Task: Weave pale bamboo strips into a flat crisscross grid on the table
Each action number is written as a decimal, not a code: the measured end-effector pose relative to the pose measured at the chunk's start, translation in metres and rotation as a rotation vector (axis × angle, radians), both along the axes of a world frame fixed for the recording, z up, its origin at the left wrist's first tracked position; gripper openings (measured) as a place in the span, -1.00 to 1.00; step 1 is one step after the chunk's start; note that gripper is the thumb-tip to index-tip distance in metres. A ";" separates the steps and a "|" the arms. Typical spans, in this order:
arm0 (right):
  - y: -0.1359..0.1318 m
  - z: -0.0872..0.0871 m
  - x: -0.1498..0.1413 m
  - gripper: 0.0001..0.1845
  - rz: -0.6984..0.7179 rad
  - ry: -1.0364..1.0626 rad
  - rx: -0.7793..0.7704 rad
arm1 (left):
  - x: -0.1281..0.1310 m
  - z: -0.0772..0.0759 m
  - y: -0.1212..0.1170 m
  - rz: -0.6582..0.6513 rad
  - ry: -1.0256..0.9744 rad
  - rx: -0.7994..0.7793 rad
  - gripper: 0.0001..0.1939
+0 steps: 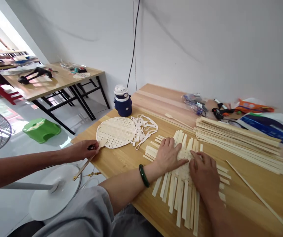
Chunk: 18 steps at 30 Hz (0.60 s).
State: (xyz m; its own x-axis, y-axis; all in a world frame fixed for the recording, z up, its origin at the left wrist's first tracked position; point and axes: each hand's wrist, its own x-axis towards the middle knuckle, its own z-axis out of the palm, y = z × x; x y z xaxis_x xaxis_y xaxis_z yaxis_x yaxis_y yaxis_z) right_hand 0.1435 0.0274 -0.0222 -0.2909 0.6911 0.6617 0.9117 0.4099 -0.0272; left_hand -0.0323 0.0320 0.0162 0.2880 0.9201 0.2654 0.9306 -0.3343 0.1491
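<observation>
We've got our left hand [168, 156], dark green bangle [143, 176] on the wrist, and our right hand [204, 174] pressed flat on a partly woven mat of pale bamboo strips [180, 194] on the worktop [254, 189]. A round woven bamboo disc [116, 132] sits at 10 o'clock, a tangle of white strips [143, 130] just beside it, and a big stack of bamboo strips [240, 144] at 2 o'clock. Out at 9 o'clock, a co-worker's hand [82, 149] grips a thin wooden handle [89, 161].

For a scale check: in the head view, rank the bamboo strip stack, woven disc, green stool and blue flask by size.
Bamboo strip stack; then woven disc and green stool, too alike to rank; then blue flask.
</observation>
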 end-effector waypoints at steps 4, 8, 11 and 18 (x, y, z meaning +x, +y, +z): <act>-0.001 0.000 -0.001 -0.65 -0.012 0.000 -0.019 | 0.002 -0.003 0.000 0.013 -0.022 0.012 -0.40; -0.001 0.001 -0.001 -0.66 -0.027 -0.003 -0.042 | 0.002 -0.001 0.001 0.006 -0.031 0.005 -0.44; -0.001 0.002 -0.001 -0.66 -0.027 -0.006 -0.028 | -0.002 0.008 -0.003 -0.024 -0.069 -0.054 -0.34; -0.002 0.003 -0.002 -0.67 -0.023 0.008 -0.024 | -0.048 0.026 -0.046 -0.016 -0.300 0.055 -0.52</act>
State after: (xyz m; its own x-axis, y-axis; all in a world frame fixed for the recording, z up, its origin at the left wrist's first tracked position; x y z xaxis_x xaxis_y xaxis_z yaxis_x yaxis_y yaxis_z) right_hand 0.1414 0.0258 -0.0192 -0.2690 0.7130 0.6475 0.9208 0.3875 -0.0443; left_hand -0.0805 -0.0138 0.0422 0.2030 0.8979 0.3905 0.8424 -0.3634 0.3977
